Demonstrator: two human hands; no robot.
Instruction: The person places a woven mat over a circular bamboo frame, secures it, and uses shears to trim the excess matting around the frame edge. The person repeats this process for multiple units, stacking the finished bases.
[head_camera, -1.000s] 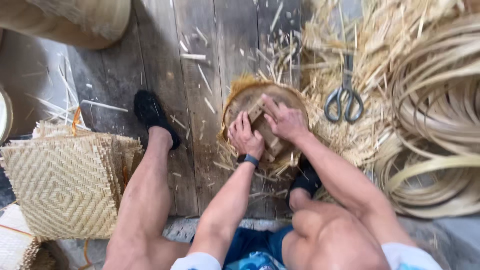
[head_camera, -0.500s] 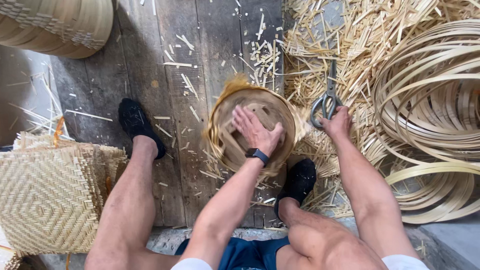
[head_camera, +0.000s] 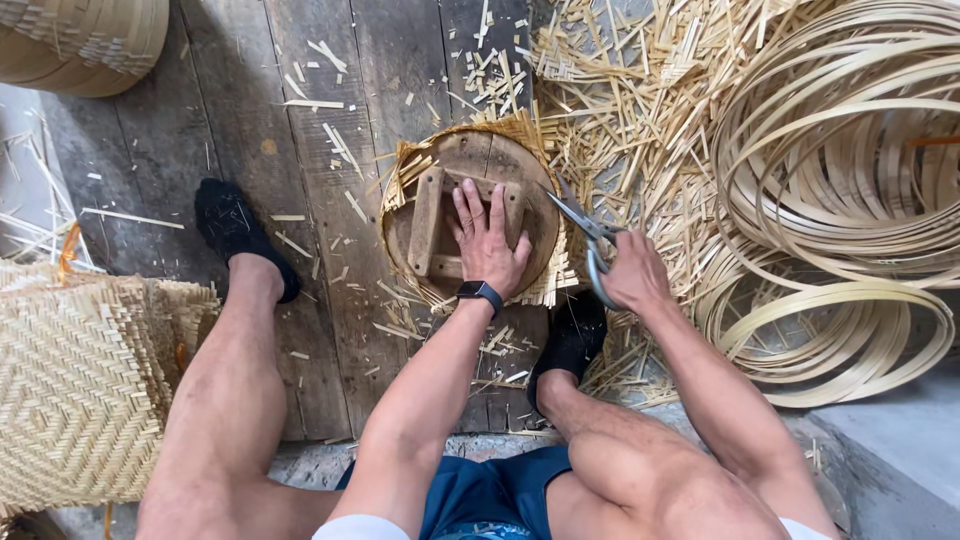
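Fingers spread flat, my left hand (head_camera: 489, 240) presses the round wooden mould (head_camera: 470, 222) on the plank floor (head_camera: 300, 160) between my feet; my right hand (head_camera: 632, 274) grips scissors (head_camera: 583, 236) at its woven rim.

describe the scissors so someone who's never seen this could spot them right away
Start at the round wooden form wrapped in woven strips, mid-floor, under the left hand. Just right of its rim, the right hand grips the scissors. They are the only grey metal thing among pale straw offcuts and coiled hoops.
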